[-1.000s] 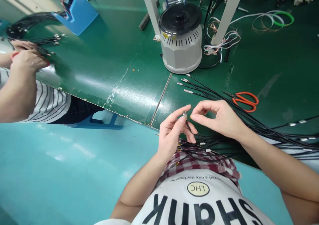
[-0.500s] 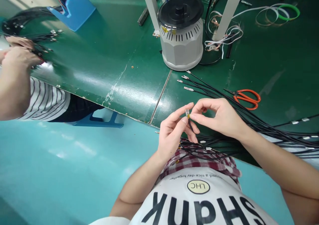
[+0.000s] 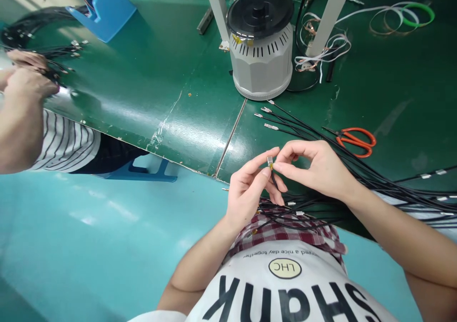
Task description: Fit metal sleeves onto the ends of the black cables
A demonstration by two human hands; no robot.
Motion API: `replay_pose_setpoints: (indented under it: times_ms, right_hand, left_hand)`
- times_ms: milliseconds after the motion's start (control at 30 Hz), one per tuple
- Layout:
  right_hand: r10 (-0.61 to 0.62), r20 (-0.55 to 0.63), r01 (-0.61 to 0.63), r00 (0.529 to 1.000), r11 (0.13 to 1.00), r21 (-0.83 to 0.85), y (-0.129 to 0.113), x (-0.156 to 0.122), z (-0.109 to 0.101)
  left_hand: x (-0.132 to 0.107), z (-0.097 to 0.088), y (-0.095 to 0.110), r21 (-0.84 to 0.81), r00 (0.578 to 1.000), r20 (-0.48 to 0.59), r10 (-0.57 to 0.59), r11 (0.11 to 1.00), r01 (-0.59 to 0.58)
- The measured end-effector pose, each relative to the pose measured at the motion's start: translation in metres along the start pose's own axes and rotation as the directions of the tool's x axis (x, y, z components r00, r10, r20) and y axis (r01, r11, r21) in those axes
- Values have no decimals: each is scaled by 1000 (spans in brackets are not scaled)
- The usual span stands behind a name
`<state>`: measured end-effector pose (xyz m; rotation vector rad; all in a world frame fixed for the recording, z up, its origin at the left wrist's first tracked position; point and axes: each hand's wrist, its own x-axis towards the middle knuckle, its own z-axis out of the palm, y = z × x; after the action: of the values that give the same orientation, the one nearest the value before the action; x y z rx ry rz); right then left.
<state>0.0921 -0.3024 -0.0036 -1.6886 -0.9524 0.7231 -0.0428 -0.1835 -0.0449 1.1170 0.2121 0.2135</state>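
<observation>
A black cable ends in a small silver connector with a bit of yellow at its base, perhaps tape. My left hand pinches this cable end between thumb and forefinger, its other fingers loosely curled beneath. From the other side, my right hand presses thumb and forefinger together at the yellow part. Below my hands, more black cables lie across my lap on a checked cloth. A bundle of black cables with silver ends rests on the green table just beyond my right hand.
Orange-handled cutters lie on the green table by the cables. A grey machine with a black lid stands ahead, between white posts. White cords sit right of it, a blue tape dispenser farther left. Another person's hands work at left.
Both hands keep their pinch on the cable end, with hardly any movement. The view has shifted very slightly. The other person's hands at left have moved a little.
</observation>
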Motion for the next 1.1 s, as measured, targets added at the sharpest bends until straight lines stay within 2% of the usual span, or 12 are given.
replay_pose_setpoints:
  times_ms: [1100]
  right_hand:
    - [-5,-10,5,1000,1000,-16,1,0,0]
  left_hand:
    - [0,0,1,-5,1000,-4,-14,1000,14]
